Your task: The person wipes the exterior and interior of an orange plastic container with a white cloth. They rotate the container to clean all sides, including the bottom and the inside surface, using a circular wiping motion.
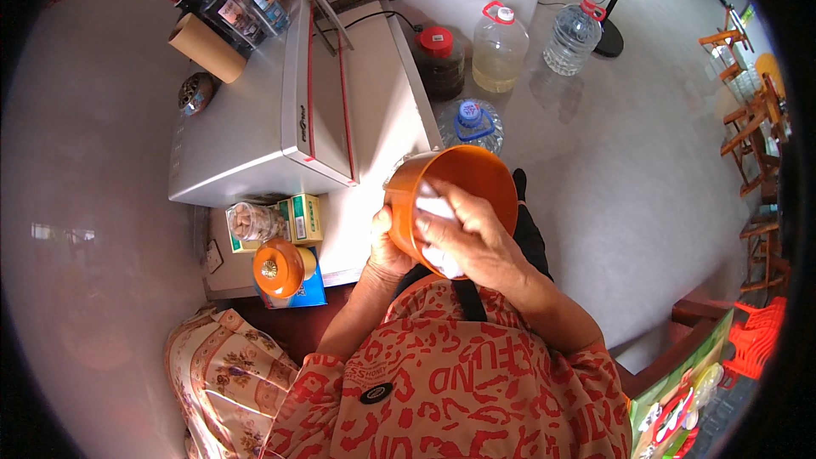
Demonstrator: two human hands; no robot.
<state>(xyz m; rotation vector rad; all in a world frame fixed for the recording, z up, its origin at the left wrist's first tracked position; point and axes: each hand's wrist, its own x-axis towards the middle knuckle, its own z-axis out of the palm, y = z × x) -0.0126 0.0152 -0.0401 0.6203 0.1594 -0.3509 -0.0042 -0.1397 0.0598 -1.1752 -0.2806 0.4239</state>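
An orange round container (405,191) is tilted in front of my body, its mouth facing up and to the right. My left hand (387,248) grips it from the left side, thumb against the outer wall. My right hand (476,242) reaches over the rim and is closed on a white cloth or wad of tissue (433,204), pressed against the container's wall. Part of the fingers is hidden by the cloth. An orange lid-like piece with a gold knob (276,269) lies on the counter to the left.
A silver box-shaped appliance (246,149) stands on the white counter (378,76), with bottles (255,0) on top. Beside it are a jar (252,221) and small boxes (305,217). Large plastic jugs (500,51) stand on the floor ahead. Wooden stools (744,149) are far right.
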